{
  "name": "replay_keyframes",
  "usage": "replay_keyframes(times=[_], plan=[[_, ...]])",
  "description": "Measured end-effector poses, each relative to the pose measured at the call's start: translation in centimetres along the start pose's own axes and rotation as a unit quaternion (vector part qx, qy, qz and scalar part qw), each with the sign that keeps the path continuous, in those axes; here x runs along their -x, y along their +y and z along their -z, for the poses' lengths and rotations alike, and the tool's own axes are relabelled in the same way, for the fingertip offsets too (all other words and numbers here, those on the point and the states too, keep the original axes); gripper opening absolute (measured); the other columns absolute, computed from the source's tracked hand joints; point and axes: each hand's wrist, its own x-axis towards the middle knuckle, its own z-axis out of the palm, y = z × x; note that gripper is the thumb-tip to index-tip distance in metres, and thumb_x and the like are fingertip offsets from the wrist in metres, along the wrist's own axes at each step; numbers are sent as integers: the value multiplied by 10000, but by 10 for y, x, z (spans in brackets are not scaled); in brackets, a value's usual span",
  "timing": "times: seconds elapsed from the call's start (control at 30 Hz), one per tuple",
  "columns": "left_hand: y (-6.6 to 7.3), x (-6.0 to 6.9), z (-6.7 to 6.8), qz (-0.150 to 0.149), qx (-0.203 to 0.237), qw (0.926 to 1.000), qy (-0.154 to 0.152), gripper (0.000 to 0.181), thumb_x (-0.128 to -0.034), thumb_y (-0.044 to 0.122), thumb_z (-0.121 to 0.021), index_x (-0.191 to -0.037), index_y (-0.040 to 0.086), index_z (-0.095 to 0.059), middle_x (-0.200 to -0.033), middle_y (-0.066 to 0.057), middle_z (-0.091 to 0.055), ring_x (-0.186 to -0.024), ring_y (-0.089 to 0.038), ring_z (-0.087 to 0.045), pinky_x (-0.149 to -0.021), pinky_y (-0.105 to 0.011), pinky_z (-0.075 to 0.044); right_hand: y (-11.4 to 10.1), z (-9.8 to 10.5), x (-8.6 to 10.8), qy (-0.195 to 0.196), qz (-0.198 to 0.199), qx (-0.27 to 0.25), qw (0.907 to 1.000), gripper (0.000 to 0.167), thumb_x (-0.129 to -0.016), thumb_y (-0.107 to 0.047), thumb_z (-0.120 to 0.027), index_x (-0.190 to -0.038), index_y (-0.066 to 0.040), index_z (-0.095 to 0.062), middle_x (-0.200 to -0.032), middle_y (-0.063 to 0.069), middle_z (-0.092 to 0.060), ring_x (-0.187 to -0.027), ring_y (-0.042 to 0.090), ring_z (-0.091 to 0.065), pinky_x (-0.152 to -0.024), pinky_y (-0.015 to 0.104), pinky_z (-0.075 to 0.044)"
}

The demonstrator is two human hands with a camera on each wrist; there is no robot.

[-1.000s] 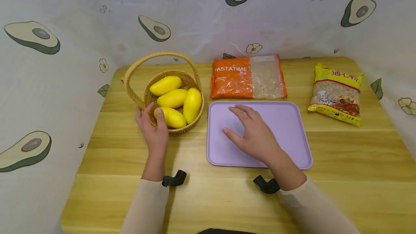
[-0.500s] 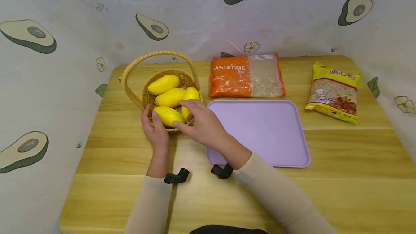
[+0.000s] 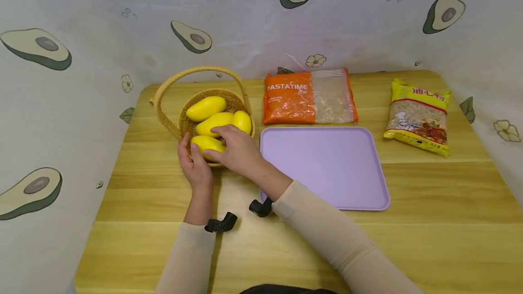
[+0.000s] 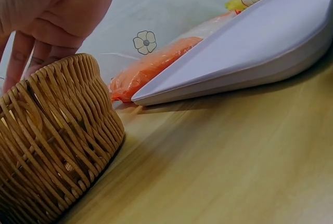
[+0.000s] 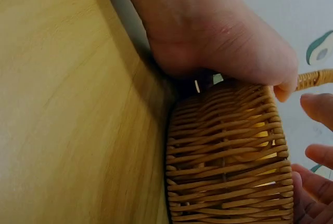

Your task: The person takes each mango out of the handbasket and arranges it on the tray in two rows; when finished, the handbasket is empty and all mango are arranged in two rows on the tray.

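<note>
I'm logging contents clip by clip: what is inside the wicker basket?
Four yellow fruits are visible in the wicker basket. The right hand covers parts of the nearest and rightmost ones. What lies beneath the fruits is covered and cannot be seen.

The left forearm [image 3: 185, 257] is slanting toward half past twelve, the left hand [image 3: 197, 167] loosely pointing its fingers at eleven. The right forearm [image 3: 335, 237] is angling toward ten; the right hand [image 3: 240, 152], back upward, is arching thumb and fingers apart.
</note>
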Motion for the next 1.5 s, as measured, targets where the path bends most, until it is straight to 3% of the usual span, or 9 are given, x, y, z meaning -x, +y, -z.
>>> replay_keyframes(times=[0.33, 0.9, 1.5], plan=[[0, 1, -1, -7, 61, 10000, 19, 410, -1069, 166, -438, -1452, 47, -524, -1538, -94, -476, -1488, -192, -355, -1247, -364, -269, 2, -5, -4, -234, -55, 344, 9991, 632, -908, -500, -732, -1417, -147, -605, -1434, 19, -631, -1338, 185, -577, -1101, 367, -483], [-2, 0, -1, 11, 77, 10000, 46, 404, -1068, 172, -441, -1447, 65, -533, -1526, -93, -489, -1458, -190, -396, -1229, -356, -301, 1, -12, -11, -448, 117, 847, 9953, 658, -911, -488, -728, -1455, -152, -570, -1458, 17, -613, -1358, 178, -562, -1105, 354, -480], [0, 1, -1, 23, 77, 10000, 30, 403, -1067, 170, -439, -1447, 72, -530, -1520, -95, -487, -1445, -193, -407, -1217, -355, -308, -2, -17, -13, -532, 28, 1232, 9909, 619, -913, -501, -719, -1425, -173, -605, -1408, -1, -651, -1297, 162, -602, -1052, 348, -516]])
